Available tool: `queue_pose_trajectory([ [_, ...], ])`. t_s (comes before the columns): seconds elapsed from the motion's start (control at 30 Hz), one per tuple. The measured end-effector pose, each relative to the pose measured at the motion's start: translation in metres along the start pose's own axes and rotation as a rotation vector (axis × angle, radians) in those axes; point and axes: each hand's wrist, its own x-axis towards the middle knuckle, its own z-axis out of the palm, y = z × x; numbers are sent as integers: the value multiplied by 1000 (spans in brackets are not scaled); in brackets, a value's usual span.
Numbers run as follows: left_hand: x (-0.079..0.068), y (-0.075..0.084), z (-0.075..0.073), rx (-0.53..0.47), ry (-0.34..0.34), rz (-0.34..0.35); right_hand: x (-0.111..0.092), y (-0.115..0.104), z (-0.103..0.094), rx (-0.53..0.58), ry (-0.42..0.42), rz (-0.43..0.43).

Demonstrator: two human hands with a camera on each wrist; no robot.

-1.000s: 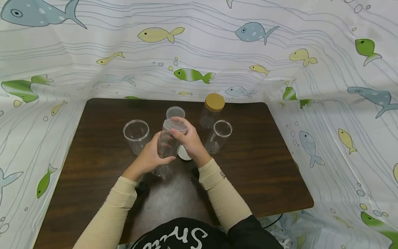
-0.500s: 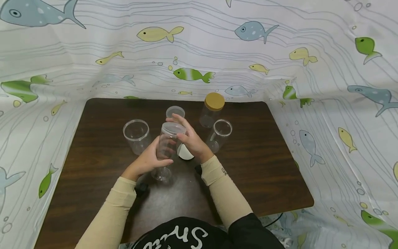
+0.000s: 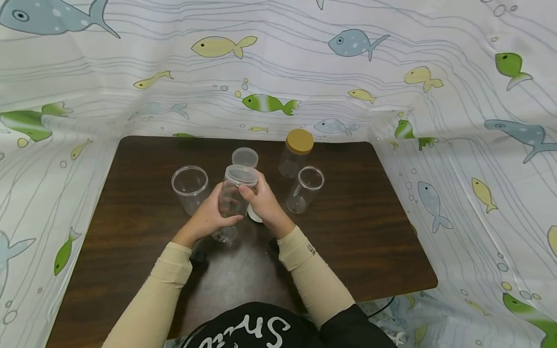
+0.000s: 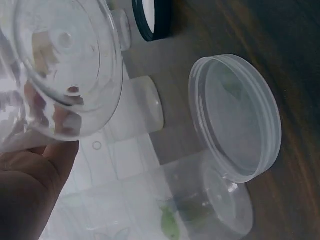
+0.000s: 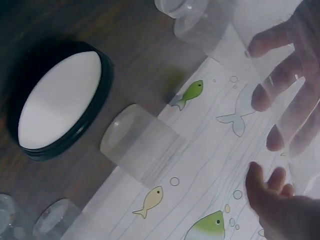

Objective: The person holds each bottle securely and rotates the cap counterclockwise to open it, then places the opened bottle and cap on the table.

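My left hand point(image 3: 209, 215) grips a clear jar point(image 3: 229, 197) around its body, slightly tilted above the table. A translucent lid point(image 3: 241, 175) covers its top. Just below that lid, my right hand point(image 3: 269, 208) holds the jar's upper part from the right, thumb on the near side and fingers behind. In the left wrist view, the bottom of the jar point(image 4: 70, 65) fills the upper left. Another translucent lid point(image 4: 235, 120) lies on the table beneath the jar. Near my right hand, a black-rimmed lid with a white inside point(image 5: 60, 105) rests on the table, partly hidden in the head view.
Open clear jars stand left point(image 3: 190, 181) and right point(image 3: 310, 180) of my hands. At the back are a jar with a translucent lid point(image 3: 245, 157) and one with a yellow lid point(image 3: 299, 141). A fish-print cloth point(image 3: 278, 63) hangs behind the brown table point(image 3: 370, 232).
My right hand loosened and its fingers spread at the lid half a second ago. Now the fingers close around the jar's upper part again. The left hand keeps its grip, and the jar shifts slightly.
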Motion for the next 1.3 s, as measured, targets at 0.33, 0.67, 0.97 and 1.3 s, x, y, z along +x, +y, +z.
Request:
queue_pose_trajectory([
  [0.33, 3, 0, -4, -223, -203, 44, 12, 11, -14, 166, -122, -35],
  [0.67, 2, 0, -5, -397, -354, 61, 16, 13, -20, 356, -319, -45],
  [0.97, 3, 0, -7, -327, -139, 60, 13, 9, -6, 160, 168, -109],
  [1.3, 8, 2, -1, -89, -24, -24, 4, -8, 2, -1, 236, -75],
])
